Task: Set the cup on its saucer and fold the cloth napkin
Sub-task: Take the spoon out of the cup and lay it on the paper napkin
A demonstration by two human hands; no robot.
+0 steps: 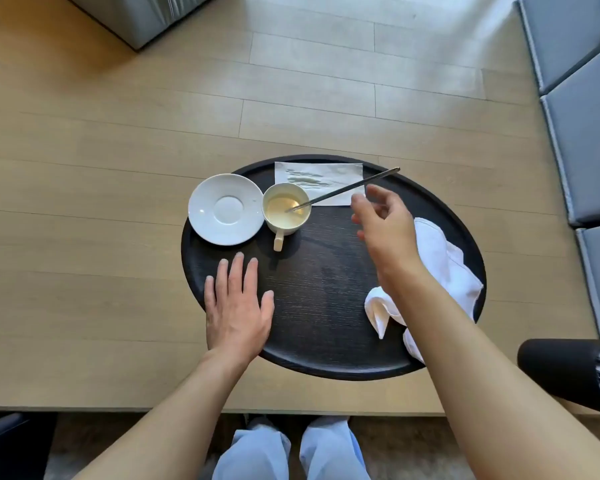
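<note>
A white cup (286,210) stands on the black oval tray (326,341), just right of the empty white saucer (225,208), its handle pointing toward me. A long metal stirrer (354,187) leans in the cup. The white cloth napkin (443,268) lies crumpled at the tray's right side, partly under my right forearm. My right hand (385,223) hovers with fingers apart, just below the stirrer's upper end, holding nothing. My left hand (236,306) rests flat on the tray's left front, below the saucer.
A white paper sheet (321,176) lies at the tray's far edge under the stirrer. The tray sits on a light wooden table (101,237). Grey cushions (585,133) line the right side. A dark cylindrical object (565,368) is at the right front.
</note>
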